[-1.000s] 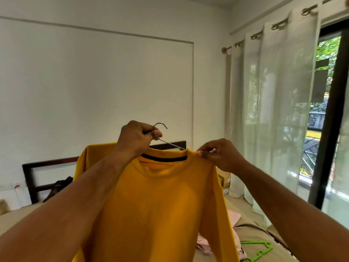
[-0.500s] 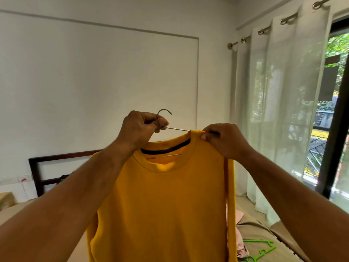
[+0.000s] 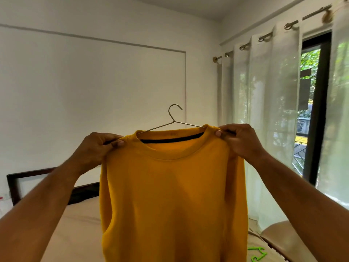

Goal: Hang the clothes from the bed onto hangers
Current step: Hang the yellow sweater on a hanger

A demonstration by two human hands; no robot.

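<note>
A mustard-yellow sweatshirt (image 3: 173, 195) with a dark inner collar band hangs in front of me on a thin metal wire hanger (image 3: 174, 118). The hanger's hook sticks up above the neckline and its arms run inside the shoulders. My left hand (image 3: 98, 148) pinches the sweatshirt's left shoulder. My right hand (image 3: 239, 140) pinches the right shoulder. Both hands hold the garment up above the bed (image 3: 79, 229).
A green plastic hanger (image 3: 257, 254) lies on the bed at the lower right. A dark wooden headboard (image 3: 28, 176) stands against the white wall. Sheer white curtains (image 3: 264, 120) cover a dark-framed window on the right.
My left hand has let go of the hanger's neck and moved out to the left shoulder. The sweatshirt now sits squarely on the hanger, with the hook free above it.
</note>
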